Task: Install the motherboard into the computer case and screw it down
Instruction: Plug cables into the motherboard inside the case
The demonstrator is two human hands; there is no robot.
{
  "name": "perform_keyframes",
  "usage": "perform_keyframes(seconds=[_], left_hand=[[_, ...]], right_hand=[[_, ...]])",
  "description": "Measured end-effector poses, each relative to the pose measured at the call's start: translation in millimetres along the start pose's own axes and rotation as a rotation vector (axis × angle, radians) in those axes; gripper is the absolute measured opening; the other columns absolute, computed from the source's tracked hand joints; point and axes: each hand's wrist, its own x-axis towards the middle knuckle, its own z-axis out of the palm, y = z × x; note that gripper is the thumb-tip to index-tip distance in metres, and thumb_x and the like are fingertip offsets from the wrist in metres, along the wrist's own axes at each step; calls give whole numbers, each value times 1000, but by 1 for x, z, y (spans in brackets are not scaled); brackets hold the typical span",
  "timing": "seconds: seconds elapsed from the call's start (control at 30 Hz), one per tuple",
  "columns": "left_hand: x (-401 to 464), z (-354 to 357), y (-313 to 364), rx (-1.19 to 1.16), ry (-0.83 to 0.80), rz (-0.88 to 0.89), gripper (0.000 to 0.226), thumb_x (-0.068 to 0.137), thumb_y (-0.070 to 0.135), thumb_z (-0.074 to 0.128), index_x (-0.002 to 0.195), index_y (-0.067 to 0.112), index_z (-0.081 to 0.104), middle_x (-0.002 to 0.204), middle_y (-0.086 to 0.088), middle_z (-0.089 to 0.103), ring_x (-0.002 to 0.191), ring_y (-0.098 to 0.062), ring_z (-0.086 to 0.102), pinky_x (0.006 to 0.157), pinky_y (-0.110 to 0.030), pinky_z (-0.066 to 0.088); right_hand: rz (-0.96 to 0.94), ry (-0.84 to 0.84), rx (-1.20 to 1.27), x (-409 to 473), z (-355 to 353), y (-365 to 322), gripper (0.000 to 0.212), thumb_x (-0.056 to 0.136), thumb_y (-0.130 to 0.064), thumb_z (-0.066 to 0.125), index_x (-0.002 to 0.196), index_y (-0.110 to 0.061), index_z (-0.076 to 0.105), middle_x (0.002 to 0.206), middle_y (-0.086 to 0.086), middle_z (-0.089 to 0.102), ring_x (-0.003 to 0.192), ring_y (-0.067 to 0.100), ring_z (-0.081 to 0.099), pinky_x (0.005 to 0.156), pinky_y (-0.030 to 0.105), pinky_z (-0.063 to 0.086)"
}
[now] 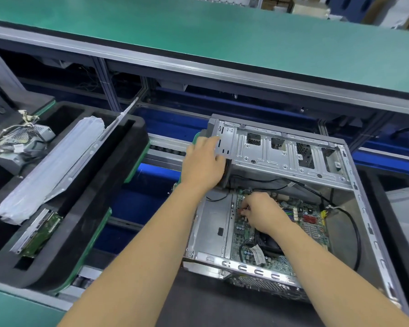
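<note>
Head view: both bare forearms reached up from 6 o'clock toward an open computer case [354,185] that lay on its side at 3 to 4 o'clock.
Right hand [262,212]: fingers were curled down onto the upper left part of the motherboard, tips pinched together at a small spot near the board's left edge; what they pinched was too small to tell.
Motherboard [314,223]: green board lay flat on the floor of the case, toward its right half, with red and blue connectors around 2 o'clock of the right hand and a black fan partly under the right wrist.
Black cable [355,232]: it looped along the right inside of the case, at 3 o'clock of the board.
Left hand [204,159]: it was laid against the left end of the drive cage, fingers bent round the cage's corner, at 11 o'clock of the right hand.
Drive cage [269,152]: silver perforated metal frame stood along the far side of the case.
Foam tray [132,142]: black tray sat at 9 o'clock, well apart from the case, and held a part in a clear plastic wrap [52,168], a second green circuit board [41,234] at its near end, and a power supply [21,140] with pale wires at its far end.
Green bench top [198,34]: it ran across at 12 o'clock, beyond the case.
</note>
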Motion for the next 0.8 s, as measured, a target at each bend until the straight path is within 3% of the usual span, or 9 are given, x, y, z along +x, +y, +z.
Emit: perform_keyframes(seconds=[0.07, 0.17, 0.27, 0.43, 0.67, 0.8], left_hand=[[1, 4, -8, -181, -93, -154, 56, 94, 26, 50, 148, 30, 36, 140, -5, 46, 126, -30, 42, 103, -50, 43], [4, 6, -10, -282, -140, -215, 53, 90, 29, 52, 142, 31, 39, 132, -2, 53, 116, -30, 54, 97, -50, 50], [4, 6, -8, -257, -135, -226, 39, 91, 32, 51, 129, 28, 47, 125, -1, 58, 108, -30, 58, 91, -49, 53], [3, 7, -8, -208, -117, -253, 38, 92, 35, 51, 129, 24, 49, 125, -2, 58, 109, -31, 57, 90, -49, 53], [4, 7, -7, -189, -103, -265, 39, 92, 36, 51, 129, 21, 50, 124, -5, 56, 108, -31, 56, 90, -48, 53], [3, 6, -7, -188, -103, -266, 40, 92, 36, 51, 129, 22, 50, 125, -5, 55, 108, -31, 55, 89, -48, 53]], right_hand=[[-22, 0, -105, 0, -2, -1, 19, 100, -21, 61, 110, -10, 74, 112, 13, 65, 102, 32, 63, 89, 41, 54], [-48, -1, -240, 0, -1, -6, 13, 100, -16, 59, 100, -8, 70, 103, 11, 59, 99, 32, 61, 84, 38, 52], [-50, -7, -333, -1, -1, -10, 11, 97, -7, 60, 86, -10, 59, 96, 11, 56, 97, 33, 61, 74, 34, 44], [-65, -28, -429, -1, 0, -16, 7, 96, -3, 58, 94, -8, 62, 104, 14, 63, 99, 33, 62, 73, 35, 40], [-37, -56, -382, 1, 6, -15, 22, 95, -3, 60, 79, -11, 48, 85, 8, 48, 80, 28, 46, 71, 34, 37], [-27, -68, -329, 2, 6, -13, 17, 96, -11, 63, 81, -10, 55, 91, 10, 57, 78, 27, 49, 68, 34, 39]])
